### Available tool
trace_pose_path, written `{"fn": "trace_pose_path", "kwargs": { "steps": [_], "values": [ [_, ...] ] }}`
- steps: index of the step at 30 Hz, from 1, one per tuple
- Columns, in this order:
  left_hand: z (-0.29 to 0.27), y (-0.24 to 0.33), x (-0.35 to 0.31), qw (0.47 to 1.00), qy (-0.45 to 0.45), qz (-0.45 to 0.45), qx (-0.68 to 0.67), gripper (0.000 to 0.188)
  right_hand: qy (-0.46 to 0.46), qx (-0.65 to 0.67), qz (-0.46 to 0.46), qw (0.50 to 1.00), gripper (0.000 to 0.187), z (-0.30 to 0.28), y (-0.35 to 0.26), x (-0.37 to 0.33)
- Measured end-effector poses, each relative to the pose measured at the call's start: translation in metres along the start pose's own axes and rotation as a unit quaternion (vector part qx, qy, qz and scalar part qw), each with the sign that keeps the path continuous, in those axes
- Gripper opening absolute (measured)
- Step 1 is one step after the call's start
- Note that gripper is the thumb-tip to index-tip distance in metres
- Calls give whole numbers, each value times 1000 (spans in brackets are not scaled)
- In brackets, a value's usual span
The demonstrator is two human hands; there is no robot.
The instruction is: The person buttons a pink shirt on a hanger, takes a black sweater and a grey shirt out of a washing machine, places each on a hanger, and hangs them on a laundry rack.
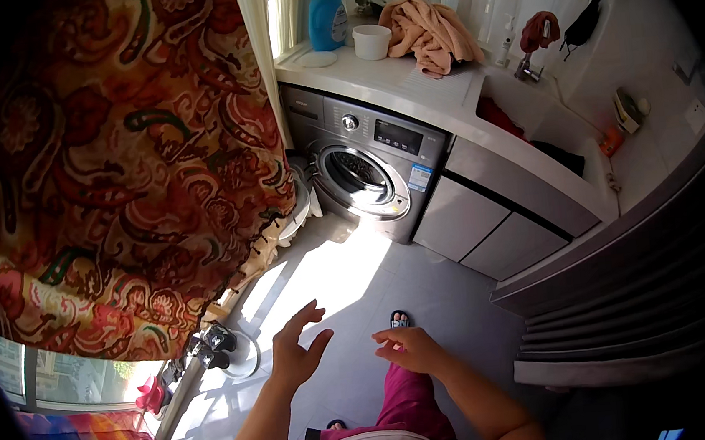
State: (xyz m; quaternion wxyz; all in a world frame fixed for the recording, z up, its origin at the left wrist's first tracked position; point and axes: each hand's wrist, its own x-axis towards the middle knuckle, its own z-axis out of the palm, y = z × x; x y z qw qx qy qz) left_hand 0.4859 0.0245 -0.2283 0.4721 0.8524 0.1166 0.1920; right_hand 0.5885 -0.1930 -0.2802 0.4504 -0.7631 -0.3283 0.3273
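My left hand (298, 348) is raised over the floor, its thumb and fingers spread, with nothing in it. Level with it, my right hand (410, 349) hangs above my leg; its fingers are loosely bent and apart, and no object shows in them. Neither hand touches anything. Ahead stands a grey front-loading washing machine (333, 117) under a white counter, its round drum opening facing me. On the counter are a blue detergent bottle (327, 21), a white tub (371, 42), a flat white lid (317, 59) and a heap of peach-coloured cloth (430, 33).
A large red patterned cloth (129, 156) hangs at the left. Right of the washer are grey cabinets (486, 217) and a sink (540, 111) with dark and red cloth in it. Shoes (213, 346) stand by the left window. A dark pleated curtain (612, 314) hangs right.
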Motion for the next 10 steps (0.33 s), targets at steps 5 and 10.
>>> {"fn": "trace_pose_path", "kwargs": {
  "steps": [5, 10],
  "values": [
    [40, -49, 178, 947, 251, -45, -197, 58, 46, 40, 69, 996, 36, -93, 113, 196],
    [112, -137, 296, 936, 300, -53, -175, 50, 103, -13, 72, 992, 35, -136, 224, 384]
  ]
}}
